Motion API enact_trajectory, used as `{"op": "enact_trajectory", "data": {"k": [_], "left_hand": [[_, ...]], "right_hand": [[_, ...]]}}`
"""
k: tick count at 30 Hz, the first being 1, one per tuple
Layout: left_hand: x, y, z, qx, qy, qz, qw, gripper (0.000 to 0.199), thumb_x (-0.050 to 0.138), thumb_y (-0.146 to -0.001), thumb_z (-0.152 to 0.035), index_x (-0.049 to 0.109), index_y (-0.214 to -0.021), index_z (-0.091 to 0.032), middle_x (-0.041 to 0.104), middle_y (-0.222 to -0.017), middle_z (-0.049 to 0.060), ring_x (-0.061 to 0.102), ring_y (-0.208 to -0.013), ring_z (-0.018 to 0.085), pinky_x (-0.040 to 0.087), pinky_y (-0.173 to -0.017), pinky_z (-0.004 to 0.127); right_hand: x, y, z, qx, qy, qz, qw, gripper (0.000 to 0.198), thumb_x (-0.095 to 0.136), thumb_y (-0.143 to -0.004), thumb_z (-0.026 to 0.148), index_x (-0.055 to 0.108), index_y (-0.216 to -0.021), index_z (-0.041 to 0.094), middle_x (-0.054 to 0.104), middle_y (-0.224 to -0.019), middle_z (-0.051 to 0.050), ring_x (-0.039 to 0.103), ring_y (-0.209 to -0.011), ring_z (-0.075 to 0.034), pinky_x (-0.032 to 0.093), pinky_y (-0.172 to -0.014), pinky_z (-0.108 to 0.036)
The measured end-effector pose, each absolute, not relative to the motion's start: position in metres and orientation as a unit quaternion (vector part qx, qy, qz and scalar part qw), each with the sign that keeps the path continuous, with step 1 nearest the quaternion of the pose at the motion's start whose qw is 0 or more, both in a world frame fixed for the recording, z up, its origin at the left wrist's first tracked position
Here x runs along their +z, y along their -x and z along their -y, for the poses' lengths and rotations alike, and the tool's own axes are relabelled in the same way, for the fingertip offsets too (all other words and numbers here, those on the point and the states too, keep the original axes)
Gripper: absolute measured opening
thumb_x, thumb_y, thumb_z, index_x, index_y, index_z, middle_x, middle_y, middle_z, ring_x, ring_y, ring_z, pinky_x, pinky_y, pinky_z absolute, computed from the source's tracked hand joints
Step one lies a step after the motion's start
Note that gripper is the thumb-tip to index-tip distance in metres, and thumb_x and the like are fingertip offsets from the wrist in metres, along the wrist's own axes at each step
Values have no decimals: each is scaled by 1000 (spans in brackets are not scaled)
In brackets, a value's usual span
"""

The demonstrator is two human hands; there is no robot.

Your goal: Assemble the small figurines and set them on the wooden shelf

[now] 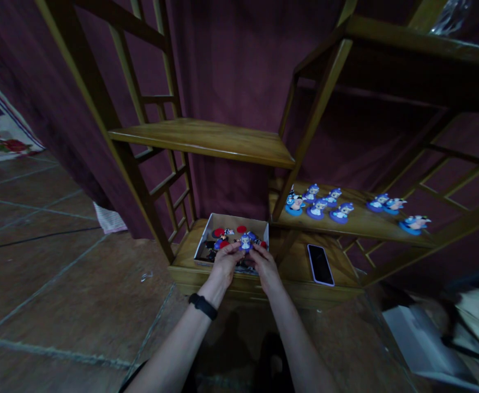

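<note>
My left hand (224, 262) and right hand (265, 263) pinch one small blue-haired plastic figurine (245, 240) together over the open cardboard box (211, 230); matching blue figurines (317, 208) stand at two o'clock.

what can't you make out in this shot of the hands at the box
- Head view: the near part of the box is hidden behind the left hand and right hand.
- The blue figurine between the fingertips is too small and dim to read; the grip is unclear.
- The phone screen is dark.
- Objects at the lower right are blurred and cut by the frame edge.
</note>
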State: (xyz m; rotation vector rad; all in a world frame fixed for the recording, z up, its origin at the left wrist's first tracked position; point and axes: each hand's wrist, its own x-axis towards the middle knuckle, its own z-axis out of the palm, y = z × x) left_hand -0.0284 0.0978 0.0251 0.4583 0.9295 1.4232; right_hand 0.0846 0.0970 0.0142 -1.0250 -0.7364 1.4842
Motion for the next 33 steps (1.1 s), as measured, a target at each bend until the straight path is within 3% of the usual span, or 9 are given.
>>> {"op": "enact_trajectory", "data": {"k": [6, 9, 14, 20, 27, 33], "left_hand": [[26, 28, -97, 612, -176, -421, 645, 22, 73, -57, -2, 67, -78, -10, 69, -71, 6, 64, -66, 14, 50, -71, 26], [30, 29, -96, 610, -166, -429, 645, 17, 68, -62, 0, 67, -76, -10, 68, -70, 6, 64, -66, 13, 51, -71, 27], [34, 31, -94, 609, -170, -432, 643, 26, 65, -64, 3, 66, -85, -12, 69, -71, 4, 65, -64, 12, 52, -66, 24], [30, 32, -97, 595, -158, -435, 657, 22, 68, -64, 1, 65, -83, -11, 70, -73, 7, 66, -66, 14, 54, -67, 24], [33, 34, -96, 580, -150, -444, 666, 22, 68, -65, -1, 68, -85, -12, 71, -77, 7, 65, -65, 12, 53, -66, 21], [33, 36, -97, 575, -138, -433, 680, 16, 70, -65, -2, 68, -79, -11, 69, -69, 6, 64, -59, 11, 53, -61, 20]], "right_hand": [[16, -87, -97, 656, 398, 274, 580, 36, 76, -58, 28, 67, -91, 16, 70, -74, -3, 64, -67, -15, 52, -69, -31], [18, -87, -97, 665, 385, 265, 582, 31, 75, -57, 21, 68, -87, 16, 71, -82, -4, 65, -72, -15, 53, -72, -31], [18, -88, -97, 673, 381, 266, 576, 30, 74, -57, 16, 68, -86, 17, 70, -89, -4, 65, -76, -14, 53, -72, -28], [18, -89, -98, 665, 384, 248, 590, 27, 75, -58, 22, 68, -84, 17, 71, -81, -3, 65, -71, -14, 54, -71, -29], [20, -91, -97, 669, 381, 266, 580, 31, 75, -58, 23, 69, -88, 19, 71, -91, -3, 65, -78, -15, 53, -71, -27], [22, -91, -96, 667, 382, 269, 580, 29, 75, -59, 25, 69, -87, 20, 71, -92, -3, 65, -79, -15, 52, -72, -27]]}}
